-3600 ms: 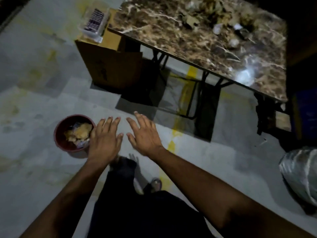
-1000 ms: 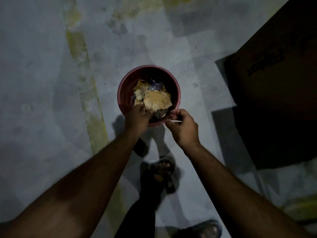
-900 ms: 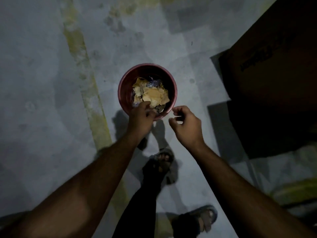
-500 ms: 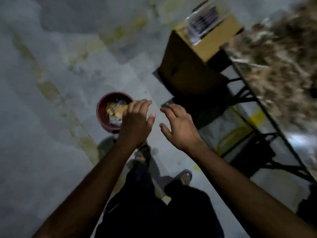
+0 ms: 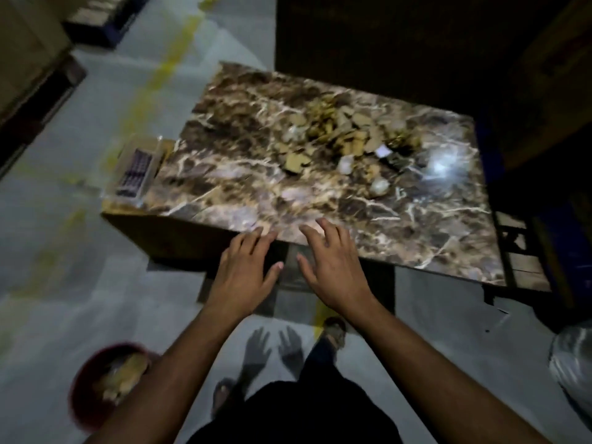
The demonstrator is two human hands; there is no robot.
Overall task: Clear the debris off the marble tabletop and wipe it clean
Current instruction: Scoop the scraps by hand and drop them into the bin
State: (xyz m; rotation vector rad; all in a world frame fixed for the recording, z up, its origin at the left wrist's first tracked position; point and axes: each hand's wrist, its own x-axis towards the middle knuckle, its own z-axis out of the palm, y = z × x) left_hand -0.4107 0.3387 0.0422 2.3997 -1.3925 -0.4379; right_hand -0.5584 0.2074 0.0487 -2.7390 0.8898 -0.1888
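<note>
The brown marble tabletop [image 5: 243,174] stands in front of me. A heap of debris [image 5: 346,136], cardboard scraps, dry leaves and crumpled white bits, lies on its far middle and right. My left hand [image 5: 243,270] and my right hand [image 5: 333,261] hover side by side at the table's near edge, palms down, fingers spread, holding nothing. A red bucket [image 5: 96,392] with scraps in it sits on the floor at lower left, partly hidden by my left forearm.
A cardboard box [image 5: 160,232] stands against the table's left side with a clear plastic package [image 5: 136,169] on top. A shiny plastic bag [image 5: 573,363] lies on the floor at right. Dark furniture rises behind the table. My sandalled feet stand on grey floor.
My hands left the red bucket, opened, and rose toward the table's near edge. My view swung from the bucket on the floor up to the tabletop.
</note>
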